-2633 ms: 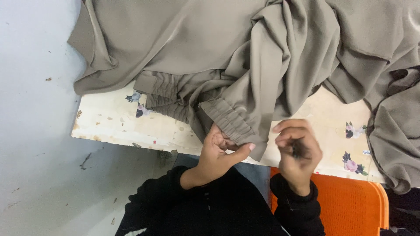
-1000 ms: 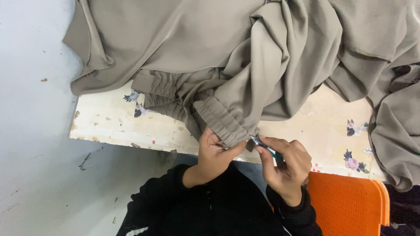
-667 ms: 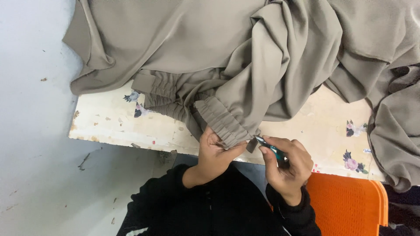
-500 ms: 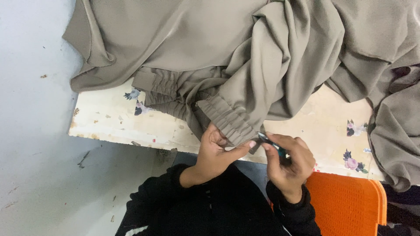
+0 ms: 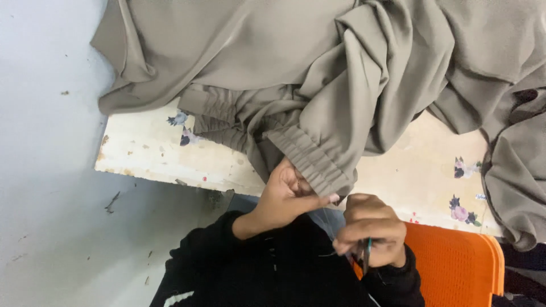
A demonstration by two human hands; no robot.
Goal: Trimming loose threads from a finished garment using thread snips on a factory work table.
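Observation:
A large grey-beige garment (image 5: pixel 318 74) lies bunched over a cream table (image 5: pixel 148 156) with small flower prints. My left hand (image 5: pixel 287 193) pinches the garment's gathered elastic cuff (image 5: pixel 310 159) at the table's near edge. My right hand (image 5: pixel 369 230) sits just below and right of the cuff, fingers closed around a small dark, teal-tipped tool (image 5: pixel 365 256) that points downward. A thin thread (image 5: pixel 327 219) seems to run between the cuff and my right hand. My sleeves are black.
An orange plastic chair (image 5: pixel 455 267) stands at the lower right under my right arm. Grey floor (image 5: pixel 51 170) fills the left side. A second gathered cuff (image 5: pixel 210 105) rests on the table further left. More grey fabric hangs over the table's right end.
My right hand has pulled down and away from the cuff with the small tool, which pointed at the cuff before. The left hand keeps its pinch on the cuff.

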